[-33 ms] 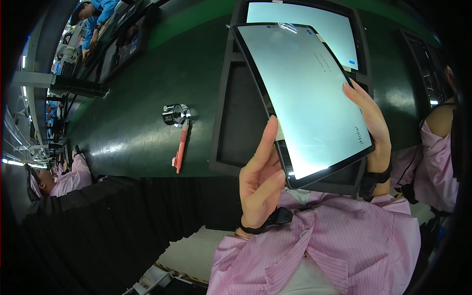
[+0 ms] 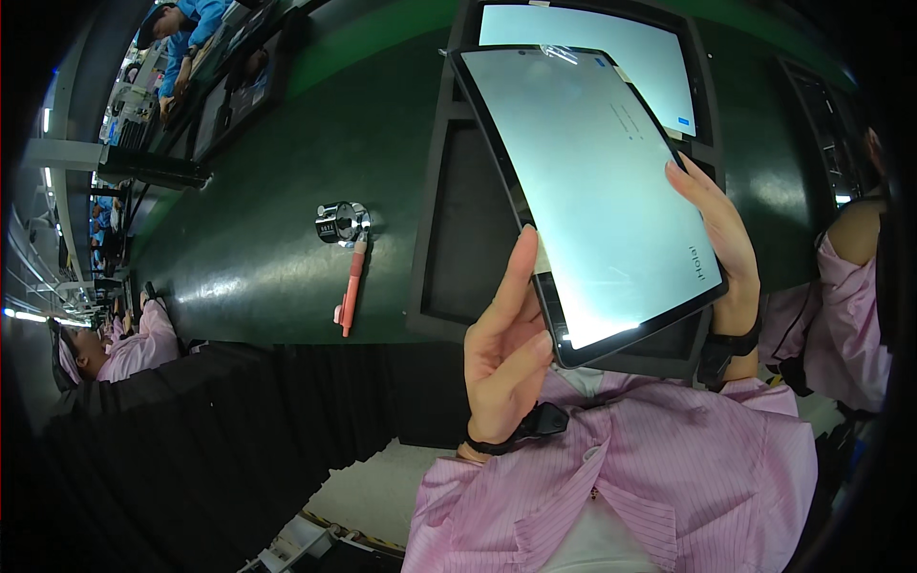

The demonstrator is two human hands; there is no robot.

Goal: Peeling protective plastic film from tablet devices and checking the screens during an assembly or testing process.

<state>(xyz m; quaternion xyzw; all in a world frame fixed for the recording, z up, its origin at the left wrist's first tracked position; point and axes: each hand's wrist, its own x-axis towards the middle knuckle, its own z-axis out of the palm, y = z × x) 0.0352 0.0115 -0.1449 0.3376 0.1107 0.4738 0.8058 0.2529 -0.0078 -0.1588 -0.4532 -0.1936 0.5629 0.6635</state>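
Observation:
A black-rimmed tablet (image 2: 611,201) with a lit, pale screen is held tilted between my hands. My left hand (image 2: 511,349) grips its left edge near the lower corner, thumb and fingers closed on the frame. On the opposite edge my right hand (image 2: 718,215) is wrapped round the side, its thumb over the rim and its other fingers hidden behind. Beneath lies a dark foam tray (image 2: 428,229) with recessed compartments. A second lit tablet (image 2: 597,27) rests in the tray's far compartment, partly covered by the held one.
Left of the tray, a chrome tally counter (image 2: 339,223) and a pink pen (image 2: 351,291) lie on the green tabletop (image 2: 258,201). Black cloth (image 2: 239,411) hangs along the near edge. Other people sit at far left and right; a grey bar (image 2: 115,158) juts in from the left.

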